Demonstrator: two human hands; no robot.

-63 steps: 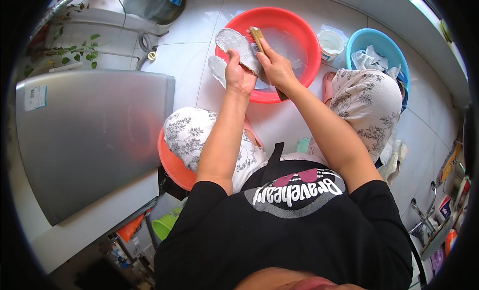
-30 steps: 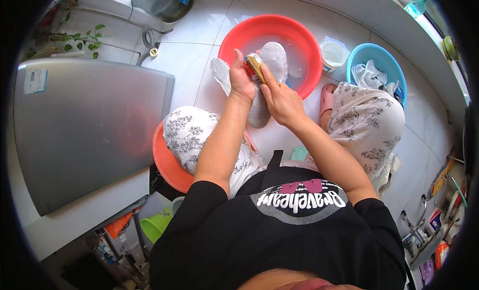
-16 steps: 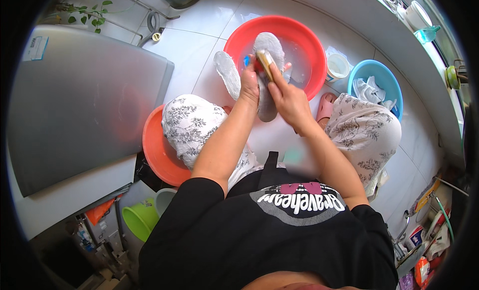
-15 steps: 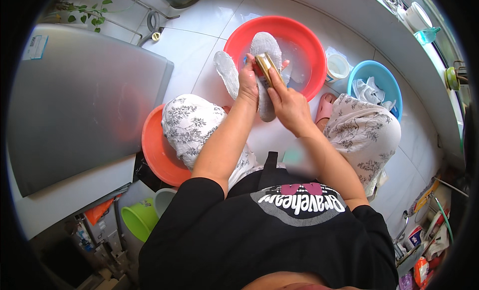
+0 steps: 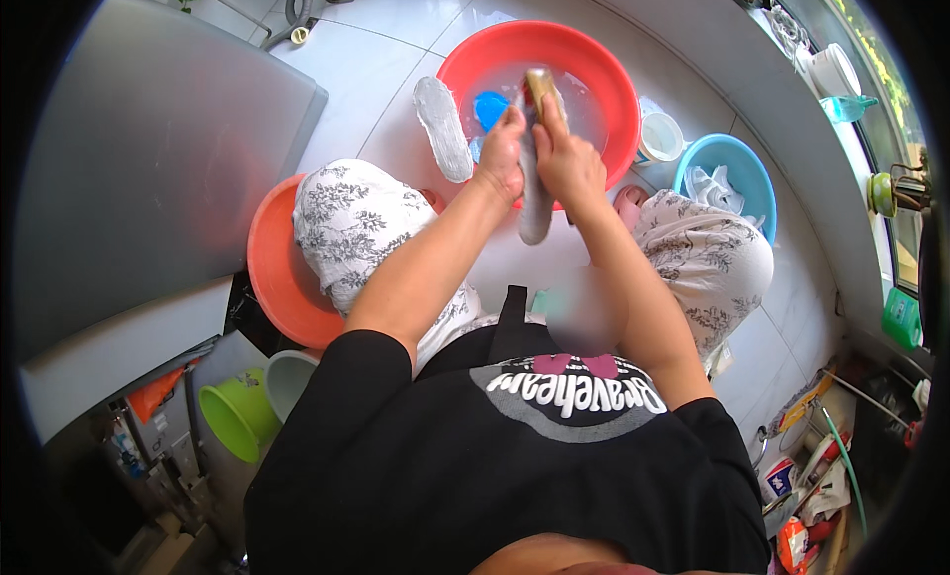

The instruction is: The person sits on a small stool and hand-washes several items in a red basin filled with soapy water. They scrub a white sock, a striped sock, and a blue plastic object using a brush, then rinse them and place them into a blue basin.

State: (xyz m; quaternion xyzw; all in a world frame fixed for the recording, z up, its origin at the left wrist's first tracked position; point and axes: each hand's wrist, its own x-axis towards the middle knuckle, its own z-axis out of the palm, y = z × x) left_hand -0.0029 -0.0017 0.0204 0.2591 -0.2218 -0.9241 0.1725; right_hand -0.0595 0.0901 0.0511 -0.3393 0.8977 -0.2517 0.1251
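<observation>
Over the near side of a red basin [image 5: 623,95] with cloudy water, my left hand [image 5: 503,161] is closed around a grey insole [image 5: 535,217], which is tilted nearly edge-on to me. My right hand [image 5: 572,167] grips a scrubbing brush [image 5: 540,83] with a wooden-looking back, pressed along the far part of that insole. The bristles are hidden. A second pale insole [image 5: 442,128] rests at the basin's left edge. Inside the basin, a bright blue object [image 5: 489,109] shows beside my left hand; its kind is unclear.
A blue basin [image 5: 762,179] with white cloth and a white tub [image 5: 660,137] stand to the right. An orange basin [image 5: 274,268] is by my left knee, with a green bucket [image 5: 230,417] nearer. A grey appliance lid [image 5: 168,169] fills the left; a window ledge [image 5: 792,90] runs along the right.
The held insole has turned from face-up to nearly edge-on. The brush has moved farther away along it. The blue object in the basin is now more exposed, and the whole view has shifted slightly.
</observation>
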